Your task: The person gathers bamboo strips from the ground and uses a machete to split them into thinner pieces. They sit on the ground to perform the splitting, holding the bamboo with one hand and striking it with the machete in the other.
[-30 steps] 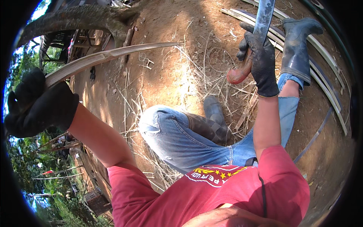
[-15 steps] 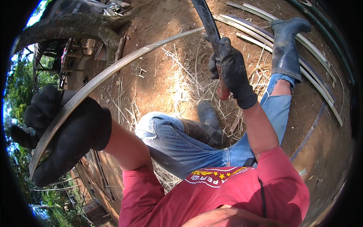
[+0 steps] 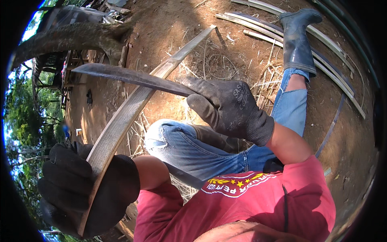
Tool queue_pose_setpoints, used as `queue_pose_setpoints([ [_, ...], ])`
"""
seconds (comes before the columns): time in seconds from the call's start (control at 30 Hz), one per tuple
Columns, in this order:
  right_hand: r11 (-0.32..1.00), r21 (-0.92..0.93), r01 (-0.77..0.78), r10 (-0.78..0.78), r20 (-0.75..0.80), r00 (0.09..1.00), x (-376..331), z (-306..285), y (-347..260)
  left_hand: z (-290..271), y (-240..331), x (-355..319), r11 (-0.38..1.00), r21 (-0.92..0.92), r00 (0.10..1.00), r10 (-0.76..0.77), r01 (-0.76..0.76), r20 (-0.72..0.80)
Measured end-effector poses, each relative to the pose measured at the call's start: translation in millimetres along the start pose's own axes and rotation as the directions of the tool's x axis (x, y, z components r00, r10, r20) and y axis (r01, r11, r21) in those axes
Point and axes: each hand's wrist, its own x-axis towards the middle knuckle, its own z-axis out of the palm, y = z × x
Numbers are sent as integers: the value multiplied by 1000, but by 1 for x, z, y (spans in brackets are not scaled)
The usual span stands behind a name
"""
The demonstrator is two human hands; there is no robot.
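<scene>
Left hand (image 3: 80,189), black-gloved, fingers closed around near end of long bamboo strip (image 3: 133,109). Right hand (image 3: 229,107) gripping long knife (image 3: 129,76), now swung down from overhead since a second ago; blade crossing strip, apparently touching, suggesting a shaving stroke beginning.

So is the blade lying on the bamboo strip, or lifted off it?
On it, apparently: the long knife blade crosses the bamboo strip near its middle, held by the gloved right hand; actual contact cannot be confirmed.

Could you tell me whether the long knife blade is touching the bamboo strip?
Touching: the head view shows the knife blade lying directly across the bamboo strip, no gap visible.
</scene>
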Motion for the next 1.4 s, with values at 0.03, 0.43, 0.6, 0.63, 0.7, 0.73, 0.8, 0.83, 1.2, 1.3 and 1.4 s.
queue_pose_setpoints([
  [0.03, 997, -42, 64, -63, 27, 998, -1, -5, -13, -6, 4, -1, 925, -373, 979, -135, 69, -152],
  [0.43, 985, -102, -142, 147, 47, 988, -3, 9, -10, 23, 6, -1, 801, -596, 997, 70, -48, 13],
  [0.6, 984, -135, -114, 113, -17, 993, 5, 6, -1, 26, 6, 3, 664, -746, 980, 112, 48, 163],
  [0.63, 976, -160, -151, 147, -32, 989, 9, 7, 15, 26, 5, 4, 474, -867, 958, 146, 152, 248],
  [0.7, 970, -175, -171, 170, -22, 985, 5, 14, 21, 22, 5, 4, 584, -810, 974, 152, 48, 168],
  [0.73, 973, -176, -147, 151, 9, 988, 4, 13, 13, 18, 2, 2, 633, -774, 979, 150, 10, 136],
  [0.8, 994, -105, 11, -9, 11, 1000, 6, 4, -22, 4, -1, 5, 665, -747, 984, 135, -2, 117],
  [0.83, 992, -101, 74, -76, -16, 997, 6, -3, -26, 8, -8, 1, 656, -754, 988, 119, -5, 97],
  [1.2, 981, -181, 71, -91, -107, 990, 6, 6, 8, 34, -12, -6, 637, -771, 978, 164, -5, 129],
  [1.3, 973, -202, -111, 98, -73, 992, 13, 19, 39, 40, -1, -4, 570, -819, 975, 128, 75, 179],
  [1.4, 984, -171, -39, 35, -26, 999, 11, 14, 4, 41, -7, -5, 543, -837, 980, 124, 65, 156],
])
